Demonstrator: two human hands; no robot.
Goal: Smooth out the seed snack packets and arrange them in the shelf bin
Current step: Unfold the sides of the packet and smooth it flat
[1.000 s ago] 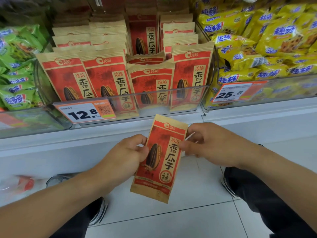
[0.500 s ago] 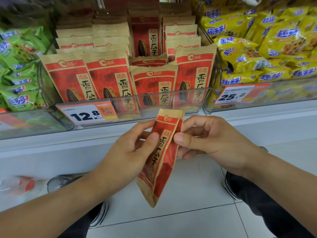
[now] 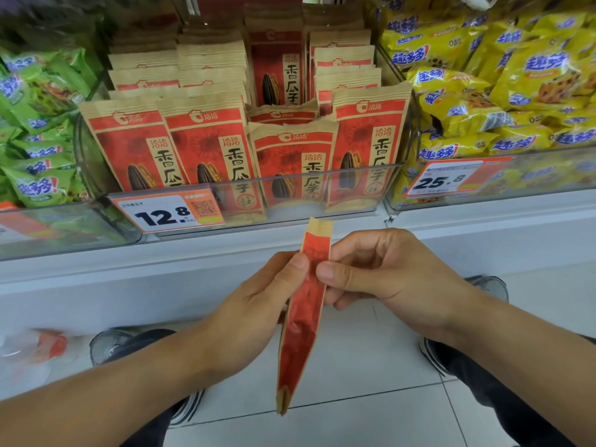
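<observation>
One packet (image 3: 304, 304) is pinched edge-on between left hand (image 3: 258, 304) and right hand (image 3: 387, 272) below the largely stocked bin (image 3: 322, 185), so smoothing and placing are judged outstanding.

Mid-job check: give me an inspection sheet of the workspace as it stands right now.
Surface: white shelf ledge over tiled floor.
Job's things: held packet edge-on to camera; clear shelf bin holds upright rows of red seed packets.
Clutter: blurred wrapper on floor.
Grippers: left hand and right hand both pinch the held packet.
Cables: nothing seen.
Surroundings: green snack bags, yellow snack bags, price tags.
</observation>
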